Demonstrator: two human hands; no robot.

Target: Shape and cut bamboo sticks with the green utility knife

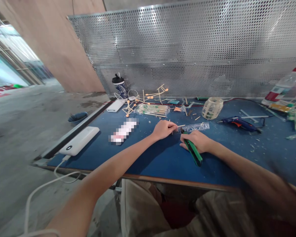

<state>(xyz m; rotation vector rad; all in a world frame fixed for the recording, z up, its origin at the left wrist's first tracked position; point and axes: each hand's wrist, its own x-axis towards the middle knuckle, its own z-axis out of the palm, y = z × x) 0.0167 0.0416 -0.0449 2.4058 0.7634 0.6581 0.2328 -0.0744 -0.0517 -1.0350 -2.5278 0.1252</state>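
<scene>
My right hand (198, 140) is wrapped round a green utility knife (193, 152). Its blade end points away from me, toward a clear plastic ruler (202, 126) lying on the blue tabletop (148, 158). At the ruler's left end my left hand (162, 129) is closed in a pinch, with a thin wooden stick (181, 125) at its fingertips. The fingers partly cover the stick and that end of the ruler. Only a small gap separates the two hands.
Behind my hands lie a bag of wooden sticks (153, 109) and a stick frame (160, 93). A glue gun (241, 123), a plastic jar (212, 108) and a bottle (282, 86) are to the right. White power banks (81, 140) and a cup (119, 86) stand left. Perforated metal (175, 49) backs the table.
</scene>
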